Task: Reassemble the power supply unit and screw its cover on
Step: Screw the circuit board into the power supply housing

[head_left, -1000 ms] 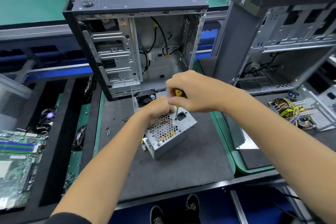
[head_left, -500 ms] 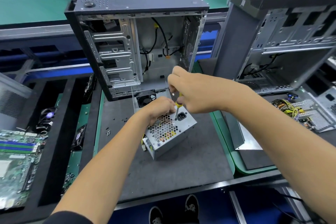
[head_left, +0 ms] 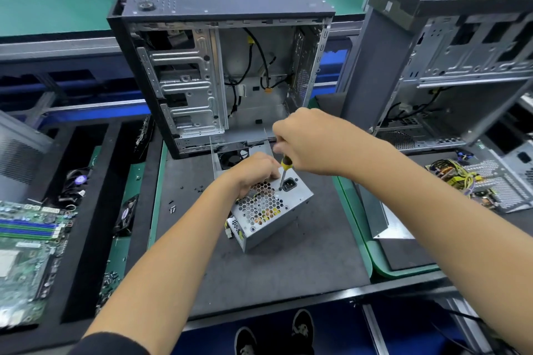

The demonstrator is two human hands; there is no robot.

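A silver power supply unit (head_left: pixel 274 210) with a honeycomb grille and a black power socket sits tilted on the grey mat. My left hand (head_left: pixel 251 171) grips its upper left edge. My right hand (head_left: pixel 311 140) grips a yellow-and-black screwdriver (head_left: pixel 284 171) from above, held nearly upright. The tip of the screwdriver rests on the unit's face just left of the socket. A silver metal cover piece (head_left: pixel 239 147) stands behind the unit, with a black fan showing in it.
An open black computer case (head_left: pixel 219 66) stands behind the mat (head_left: pixel 259 274), a second open case (head_left: pixel 461 72) at right. Loose screws (head_left: pixel 172 207) lie on the mat's left. A motherboard (head_left: pixel 26 253) lies at far left, a disassembled supply board (head_left: pixel 473 181) at right.
My right hand has turned on the screwdriver handle and sits a little higher, so more of the shaft shows. My left hand and the unit have stayed in place.
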